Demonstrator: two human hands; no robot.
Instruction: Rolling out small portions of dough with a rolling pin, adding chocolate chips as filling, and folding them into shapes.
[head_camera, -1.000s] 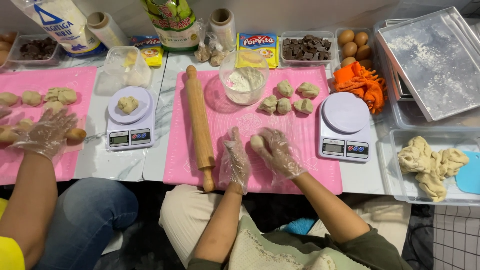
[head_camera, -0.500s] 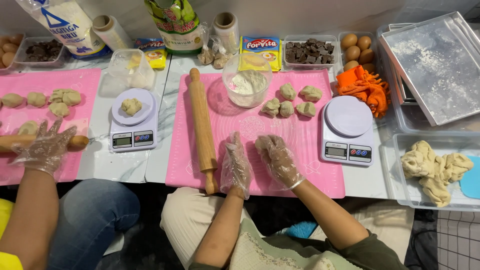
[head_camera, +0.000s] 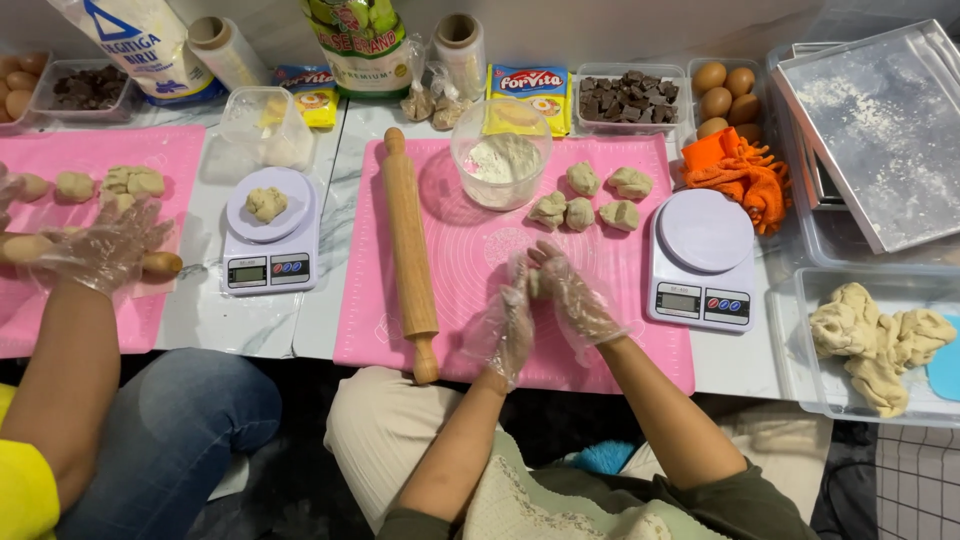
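Note:
Both my hands wear thin clear plastic gloves and are pressed together over the pink silicone mat (head_camera: 470, 285). My left hand (head_camera: 508, 325) and my right hand (head_camera: 572, 298) cup a small piece of dough (head_camera: 535, 284) between the palms; it is mostly hidden. Several shaped dough pieces (head_camera: 590, 200) lie on the mat just beyond my hands. A wooden rolling pin (head_camera: 410, 250) lies lengthwise on the mat to the left of my left hand.
A flour bowl (head_camera: 498, 155) stands at the mat's far edge. A white scale (head_camera: 700, 260) sits right, an orange cloth (head_camera: 740, 170) behind it. A clear tub (head_camera: 800, 350) holds bulk dough. A co-worker's gloved hand (head_camera: 105, 250) rests on another pin; a second scale (head_camera: 270, 230) carries dough.
My hands were apart with the dough in the right one; they have come together around it and shifted slightly away from me. The co-worker's hand moved little.

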